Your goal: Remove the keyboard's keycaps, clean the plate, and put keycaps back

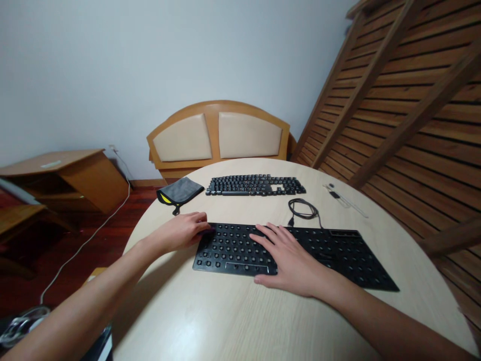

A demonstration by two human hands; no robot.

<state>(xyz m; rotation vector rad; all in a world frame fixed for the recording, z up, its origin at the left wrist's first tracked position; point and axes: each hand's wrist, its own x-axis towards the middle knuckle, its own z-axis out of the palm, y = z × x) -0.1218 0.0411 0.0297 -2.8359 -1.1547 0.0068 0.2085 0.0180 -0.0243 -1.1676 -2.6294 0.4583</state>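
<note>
My right hand point(289, 255) lies spread across the black keyboard point(229, 249) on the counter point(210, 316); my left hand point(188, 229) curls at its far left corner, though I cannot tell whether it grips anything; keycaps point(235, 185) lie in rows beyond

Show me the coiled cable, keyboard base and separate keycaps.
Coiled cable point(306, 217): head view, loop's near edge.
Keyboard base point(233, 249): head view, left half.
Separate keycaps point(244, 184): head view, large left block.

Arched, cream-padded wooden headboard point(213, 136) — tall brown slatted timber frame point(413, 100), right — low orange-brown wooden desk point(90, 175), left; pale blue-grey wall point(225, 50).
</note>
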